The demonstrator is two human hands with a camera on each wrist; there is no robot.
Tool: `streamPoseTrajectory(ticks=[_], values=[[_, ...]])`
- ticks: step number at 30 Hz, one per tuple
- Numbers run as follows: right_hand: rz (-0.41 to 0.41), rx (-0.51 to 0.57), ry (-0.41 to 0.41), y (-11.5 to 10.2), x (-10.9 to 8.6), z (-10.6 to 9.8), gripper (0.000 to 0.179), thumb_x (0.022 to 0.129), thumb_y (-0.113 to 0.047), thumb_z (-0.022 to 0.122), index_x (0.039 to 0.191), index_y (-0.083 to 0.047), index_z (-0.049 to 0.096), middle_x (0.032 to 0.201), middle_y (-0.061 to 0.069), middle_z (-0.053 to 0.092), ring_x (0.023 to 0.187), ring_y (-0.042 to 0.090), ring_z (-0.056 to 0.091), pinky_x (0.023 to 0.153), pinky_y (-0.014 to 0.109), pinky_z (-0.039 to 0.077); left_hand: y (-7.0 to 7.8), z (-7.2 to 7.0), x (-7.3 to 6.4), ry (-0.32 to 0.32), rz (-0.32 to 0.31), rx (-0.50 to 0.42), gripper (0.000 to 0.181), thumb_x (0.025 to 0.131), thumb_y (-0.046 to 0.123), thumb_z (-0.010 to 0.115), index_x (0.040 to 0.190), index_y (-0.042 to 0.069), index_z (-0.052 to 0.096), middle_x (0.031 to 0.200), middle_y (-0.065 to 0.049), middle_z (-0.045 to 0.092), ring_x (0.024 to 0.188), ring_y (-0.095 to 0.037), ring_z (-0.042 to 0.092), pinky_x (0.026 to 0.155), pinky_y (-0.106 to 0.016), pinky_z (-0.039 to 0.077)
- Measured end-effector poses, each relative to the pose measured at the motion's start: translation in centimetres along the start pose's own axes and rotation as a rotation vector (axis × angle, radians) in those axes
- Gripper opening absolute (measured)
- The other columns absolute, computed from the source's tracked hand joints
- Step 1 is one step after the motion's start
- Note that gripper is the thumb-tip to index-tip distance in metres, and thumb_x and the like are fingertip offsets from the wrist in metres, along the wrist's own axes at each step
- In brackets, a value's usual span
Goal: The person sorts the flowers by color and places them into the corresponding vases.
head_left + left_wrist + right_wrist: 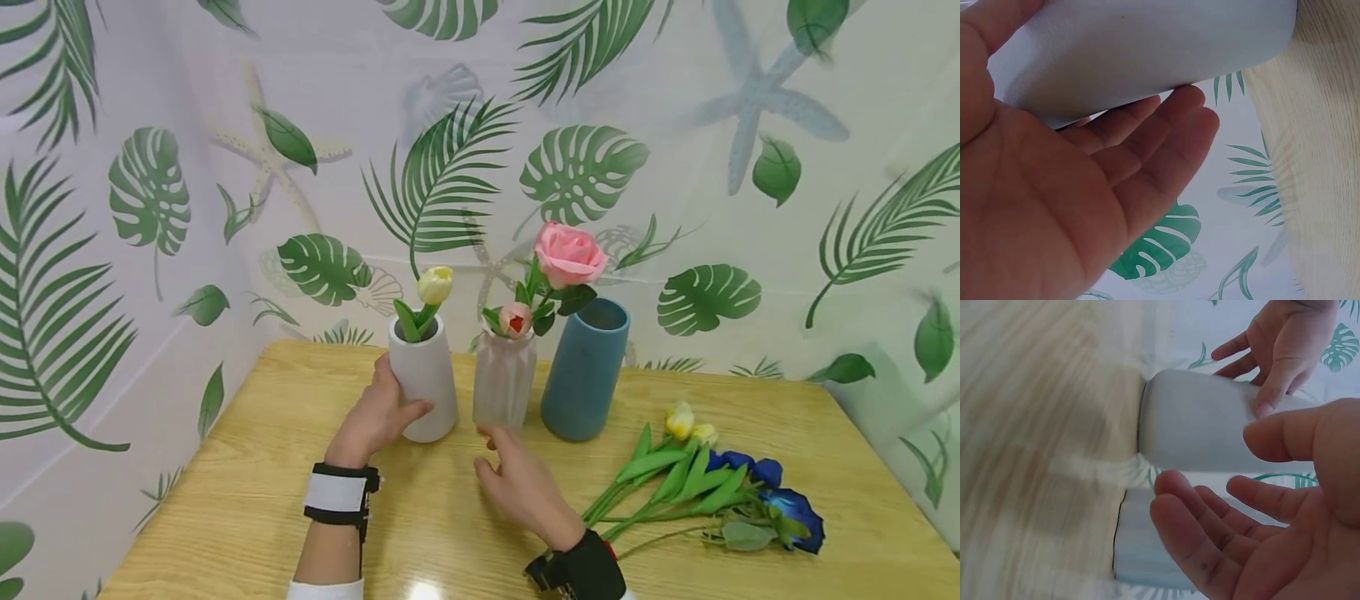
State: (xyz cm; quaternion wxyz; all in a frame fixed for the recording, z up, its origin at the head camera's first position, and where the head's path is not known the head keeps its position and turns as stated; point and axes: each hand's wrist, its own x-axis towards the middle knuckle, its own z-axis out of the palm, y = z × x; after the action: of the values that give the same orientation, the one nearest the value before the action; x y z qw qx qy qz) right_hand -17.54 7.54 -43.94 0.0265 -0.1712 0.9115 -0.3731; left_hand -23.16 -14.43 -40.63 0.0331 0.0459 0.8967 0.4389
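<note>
My left hand (380,408) holds the smooth white vase (424,387), its thumb across the front and its fingers along the left side. The vase stands upright on the table with a pale yellow tulip (435,286) in it. In the left wrist view, fingertips (1188,97) touch the vase wall. My right hand (521,483) holds nothing; its fingers are loosely bent in front of the ribbed white vase (504,383). That vase carries a pink rose (570,254) and a smaller pink tulip (515,320). The right wrist view shows a gap between thumb and fingers.
A blue vase (585,375) without flowers stands right of the ribbed one. On the right of the wooden table (247,500) lie yellow tulips (680,421) and blue flowers (795,517) with green stems. A leaf-patterned cloth (480,50) hangs behind.
</note>
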Motion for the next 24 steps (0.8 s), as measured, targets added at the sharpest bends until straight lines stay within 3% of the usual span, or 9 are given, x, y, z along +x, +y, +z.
streamPoseTrajectory(ticks=[4,8,12,15,20,24], values=[[0.018,-0.036,0.004,1.1,-0.8,-0.7,0.041,0.101,-0.014,0.053,0.140,-0.001,0.050,0.115,0.018,0.061,0.061,0.011,0.049,0.056,0.029,0.039,0.0,0.1,0.0,-0.003,-0.007,-0.010,0.091,0.093,0.019,0.070,0.153,0.000,0.004,0.149,-0.031,0.036,0.135,-0.045,0.042,0.110,-0.058,0.034],[0.076,-0.062,0.004,2.2,-1.6,-2.0,0.039,0.100,-0.014,0.056,0.138,-0.003,0.052,0.094,0.005,0.061,0.050,0.010,0.040,0.048,0.026,0.030,0.0,0.3,0.0,-0.011,-0.021,-0.026,0.092,0.092,0.018,0.071,0.153,0.002,0.004,0.150,-0.029,0.035,0.137,-0.043,0.041,0.111,-0.058,0.033],[0.145,-0.079,-0.015,3.3,-2.6,-4.1,0.032,0.100,-0.015,0.057,0.130,-0.004,0.059,0.068,-0.001,0.054,0.044,0.011,0.036,0.045,0.027,0.026,0.0,0.4,0.0,-0.014,-0.027,-0.023,0.092,0.092,0.019,0.071,0.153,0.003,0.005,0.151,-0.028,0.035,0.137,-0.043,0.040,0.111,-0.057,0.033],[0.211,-0.098,-0.074,4.1,-3.5,-6.0,0.026,0.099,-0.016,0.059,0.122,-0.004,0.064,0.058,0.001,0.051,0.044,0.014,0.036,0.046,0.029,0.026,0.0,0.3,0.0,-0.014,-0.025,-0.012,0.092,0.093,0.019,0.071,0.153,0.002,0.004,0.151,-0.029,0.035,0.137,-0.044,0.041,0.110,-0.058,0.033],[0.321,-0.178,-0.260,5.6,-4.3,-8.6,0.022,0.096,-0.012,0.063,0.117,-0.008,0.067,0.061,0.004,0.054,0.050,0.015,0.036,0.051,0.031,0.028,0.0,0.1,-0.1,-0.009,-0.024,-0.012,0.092,0.093,0.019,0.071,0.154,0.001,0.003,0.149,-0.031,0.036,0.136,-0.044,0.042,0.110,-0.058,0.034],[0.364,-0.191,-0.395,6.9,-4.5,-9.5,0.023,0.090,-0.001,0.065,0.111,-0.010,0.068,0.081,0.005,0.063,0.060,0.017,0.043,0.058,0.035,0.032,0.0,0.1,-0.1,-0.016,-0.027,-0.022,0.094,0.093,0.019,0.071,0.154,0.002,0.002,0.149,-0.031,0.037,0.135,-0.044,0.043,0.109,-0.057,0.035]])
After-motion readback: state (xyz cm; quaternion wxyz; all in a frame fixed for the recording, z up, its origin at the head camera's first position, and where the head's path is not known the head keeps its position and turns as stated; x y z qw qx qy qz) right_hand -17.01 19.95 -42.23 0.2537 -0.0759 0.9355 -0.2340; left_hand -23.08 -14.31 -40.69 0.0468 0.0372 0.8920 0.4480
